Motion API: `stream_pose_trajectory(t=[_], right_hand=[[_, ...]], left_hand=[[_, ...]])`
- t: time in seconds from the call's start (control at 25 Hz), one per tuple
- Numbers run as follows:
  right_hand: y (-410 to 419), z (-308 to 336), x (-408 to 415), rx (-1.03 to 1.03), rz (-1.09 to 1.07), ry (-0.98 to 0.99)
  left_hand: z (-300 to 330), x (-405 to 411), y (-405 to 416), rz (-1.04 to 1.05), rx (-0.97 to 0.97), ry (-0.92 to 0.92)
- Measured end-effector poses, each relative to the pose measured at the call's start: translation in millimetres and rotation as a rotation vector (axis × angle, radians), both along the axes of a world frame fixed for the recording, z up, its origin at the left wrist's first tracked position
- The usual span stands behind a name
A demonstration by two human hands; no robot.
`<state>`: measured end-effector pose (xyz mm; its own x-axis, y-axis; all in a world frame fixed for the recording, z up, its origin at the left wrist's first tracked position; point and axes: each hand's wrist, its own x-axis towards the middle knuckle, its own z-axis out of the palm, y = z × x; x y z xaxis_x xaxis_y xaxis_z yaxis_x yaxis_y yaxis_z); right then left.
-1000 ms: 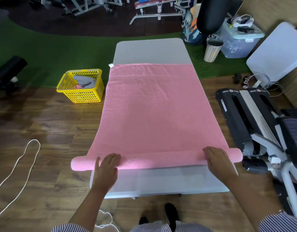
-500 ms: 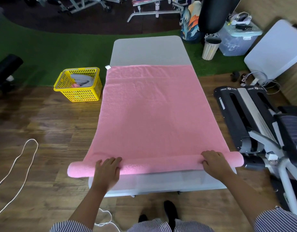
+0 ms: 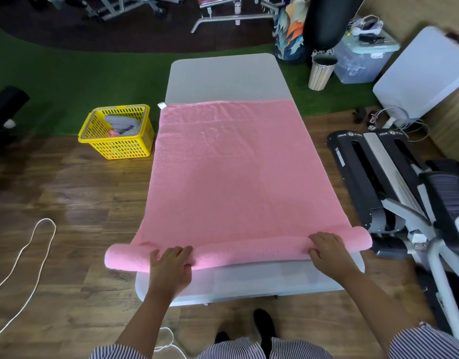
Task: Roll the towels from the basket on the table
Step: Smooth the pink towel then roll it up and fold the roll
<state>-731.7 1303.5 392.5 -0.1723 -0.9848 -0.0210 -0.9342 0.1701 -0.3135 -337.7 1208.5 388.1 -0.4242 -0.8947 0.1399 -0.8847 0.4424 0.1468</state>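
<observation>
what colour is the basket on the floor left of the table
Yellow; the basket shows plainly in the head view, with grey and pink towels inside.

Under my feet is a wood floor (image 3: 68,193), with green turf (image 3: 68,81) beyond it. A stepper (image 3: 373,182) stands to my right, a white cord (image 3: 34,255) lies at my left, and a bin (image 3: 321,71) sits beside a plastic tub (image 3: 363,60).
</observation>
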Motion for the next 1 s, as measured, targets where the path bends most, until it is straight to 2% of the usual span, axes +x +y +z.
stream_pose_trajectory(t=[0.12, 0.32, 0.52, 0.68, 0.8, 1.0], right_hand=[[-5.4, 6.3, -0.7, 0.036, 0.024, -0.026], [-7.4, 3.3, -7.6, -0.103, -0.009, 0.044], [1.7, 2.4, -11.6, -0.010, 0.030, 0.087], [-2.2, 8.7, -17.5, 0.036, 0.048, 0.091], [-8.3, 11.5, -16.6, 0.015, 0.064, 0.057], [-4.4, 3.1, -19.0, -0.140, -0.005, 0.033]], left_hand=[[3.7, 2.2, -4.3, -0.019, 0.018, -0.002], [8.8, -6.0, -2.4, 0.023, 0.003, 0.026], [9.3, -2.1, 1.1, -0.023, 0.096, 0.021], [16.7, -1.9, -1.2, -0.034, 0.044, 0.047], [17.6, 2.9, -8.3, -0.063, 0.022, 0.009], [5.0, 8.0, -2.9, 0.074, -0.024, 0.021]])
